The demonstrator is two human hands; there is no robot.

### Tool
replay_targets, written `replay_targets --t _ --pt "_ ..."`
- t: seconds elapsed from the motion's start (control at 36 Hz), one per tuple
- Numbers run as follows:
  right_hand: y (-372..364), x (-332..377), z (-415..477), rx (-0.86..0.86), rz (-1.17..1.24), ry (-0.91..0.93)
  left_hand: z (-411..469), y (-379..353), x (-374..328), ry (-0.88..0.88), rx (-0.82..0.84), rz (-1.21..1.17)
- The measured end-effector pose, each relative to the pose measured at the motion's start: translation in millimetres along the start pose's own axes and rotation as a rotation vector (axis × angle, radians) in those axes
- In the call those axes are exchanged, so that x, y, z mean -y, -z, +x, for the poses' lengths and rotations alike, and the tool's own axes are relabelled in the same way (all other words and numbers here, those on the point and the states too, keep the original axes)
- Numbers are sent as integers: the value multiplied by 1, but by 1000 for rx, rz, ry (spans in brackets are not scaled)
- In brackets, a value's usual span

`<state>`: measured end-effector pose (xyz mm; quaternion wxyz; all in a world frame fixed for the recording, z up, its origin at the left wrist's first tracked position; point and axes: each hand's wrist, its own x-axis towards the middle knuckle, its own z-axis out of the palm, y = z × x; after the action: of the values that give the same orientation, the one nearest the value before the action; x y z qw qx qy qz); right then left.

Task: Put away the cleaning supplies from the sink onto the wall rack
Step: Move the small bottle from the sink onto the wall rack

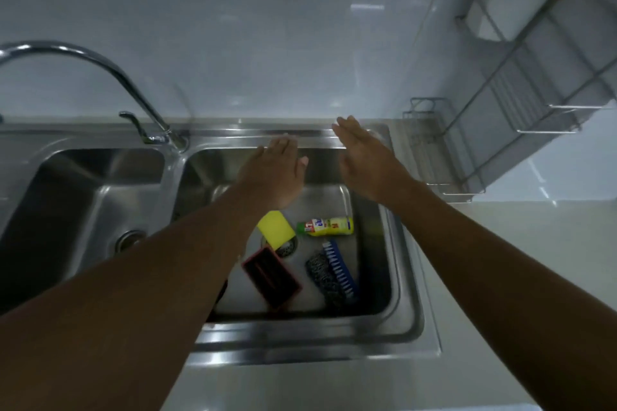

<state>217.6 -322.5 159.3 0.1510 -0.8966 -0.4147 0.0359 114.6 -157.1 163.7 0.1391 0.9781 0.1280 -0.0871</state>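
Yellow sponge [275, 226] partly behind left forearm; wall rack [534, 77] cut off right.

In the right sink basin [397, 264] lie a yellow sponge [275, 233], a toppled yellow bottle [325, 227], a black-and-red scrubber [272, 278], a blue brush [339, 268] and steel wool [322, 274]; the wire wall rack [531, 103] hangs at right.

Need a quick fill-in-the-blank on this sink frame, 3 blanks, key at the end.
1. The yellow-green detergent bottle lies on its side in the ____ basin of the stainless double sink.
2. The blue bristle brush lies beside a ____ scouring pad.
3. The left hand and right hand are both ____, holding nothing; the metal wire wall rack is beyond them on the right.

Missing words: right; grey; open
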Motion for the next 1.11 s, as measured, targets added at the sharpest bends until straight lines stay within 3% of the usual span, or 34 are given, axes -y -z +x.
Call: replay_targets --t 0.31,0.47,0.83,0.94,1.11 --pt "-140 19 -29 383 90 -175 -35 -83 119 145 149 22" --pt "-194 18 -35 531 32 -221 -51 -115 174 215 85 90" --pt "-260 4 -10 571 -306 -218 -64 -143 209 142 -176 -4" --pt "-262 3 -3 481 -371 -229 -62 -147 213 125 -204 -2" --pt "-257 -2 -5 416 -310 -198 -62 -149 213 118 -203 10"
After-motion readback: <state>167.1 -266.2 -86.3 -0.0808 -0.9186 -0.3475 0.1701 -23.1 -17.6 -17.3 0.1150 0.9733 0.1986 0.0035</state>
